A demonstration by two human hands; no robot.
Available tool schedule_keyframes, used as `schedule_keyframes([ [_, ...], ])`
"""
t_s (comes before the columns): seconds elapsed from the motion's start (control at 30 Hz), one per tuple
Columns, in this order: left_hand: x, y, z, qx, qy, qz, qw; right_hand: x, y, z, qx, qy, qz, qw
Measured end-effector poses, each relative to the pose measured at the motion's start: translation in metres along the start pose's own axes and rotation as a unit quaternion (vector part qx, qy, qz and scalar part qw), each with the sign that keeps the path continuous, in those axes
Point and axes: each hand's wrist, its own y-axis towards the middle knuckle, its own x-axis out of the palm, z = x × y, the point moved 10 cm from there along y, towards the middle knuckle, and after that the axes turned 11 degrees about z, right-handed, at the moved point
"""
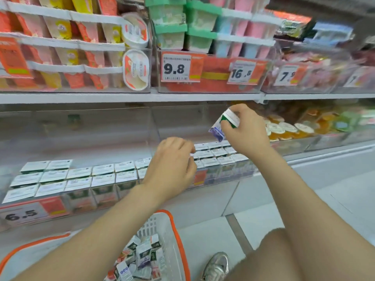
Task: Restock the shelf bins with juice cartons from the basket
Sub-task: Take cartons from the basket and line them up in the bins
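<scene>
My right hand [245, 130] grips a small juice carton [223, 124], white and green with a purple end, tilted above the right clear bin [215, 175]. Rows of cartons [219, 155] stand upright in that bin. My left hand [172, 169] hovers at the bin's front left with fingers curled; whether it holds anything is hidden. To the left, another clear bin [50, 207] holds rows of green-and-white cartons [81, 177]. Below, a white basket with an orange rim [176, 230] contains several loose cartons [140, 258].
An upper shelf [129, 97] carries yoghurt tubs and price tags 9.8, 16.8 and 7.9. A 6.5 tag [22, 214] hangs on the left bin. Jelly cups [288, 128] fill the bin to the right. My shoe [217, 266] rests on the tiled floor.
</scene>
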Motion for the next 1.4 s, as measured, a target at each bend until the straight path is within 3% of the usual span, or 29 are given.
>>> schedule_keyframes([
  [0.13, 0.041, -0.008, -0.003, 0.045, 0.165, -0.1, 0.98, 0.017, 0.015, 0.047, -0.056, -0.166, -0.044, 0.984],
  [0.5, 0.043, -0.014, 0.004, 0.068, 0.215, -0.039, 0.973, 0.068, 0.016, 0.084, -0.222, -0.382, -0.184, 0.878],
  [0.7, 0.044, -0.016, 0.003, 0.073, 0.217, -0.044, 0.972, 0.079, 0.004, 0.097, -0.173, -0.373, -0.253, 0.876],
  [0.8, 0.044, -0.017, 0.002, 0.072, 0.203, -0.056, 0.975, 0.073, -0.003, 0.084, -0.159, -0.368, -0.225, 0.888],
  [0.9, 0.042, -0.018, 0.001, 0.065, 0.174, -0.07, 0.98, 0.062, -0.018, 0.048, -0.151, -0.293, -0.174, 0.928],
  [1.07, 0.006, -0.023, 0.003, 0.045, -0.069, -0.024, 0.996, 0.059, -0.081, -0.047, -0.182, -0.151, -0.196, 0.951],
  [1.17, -0.046, -0.044, -0.009, 0.02, -0.103, 0.076, 0.992, 0.072, -0.132, -0.082, -0.171, -0.157, -0.256, 0.938],
  [1.23, -0.069, -0.072, -0.021, 0.014, -0.083, 0.094, 0.992, 0.093, -0.174, -0.095, -0.171, -0.15, -0.329, 0.916],
  [1.3, -0.075, -0.109, -0.036, 0.004, -0.063, 0.054, 0.996, 0.119, -0.22, -0.101, -0.176, -0.144, -0.413, 0.882],
  [1.4, -0.047, -0.172, -0.075, -0.037, -0.006, -0.111, 0.993, 0.157, -0.281, -0.101, -0.208, -0.18, -0.503, 0.819],
])
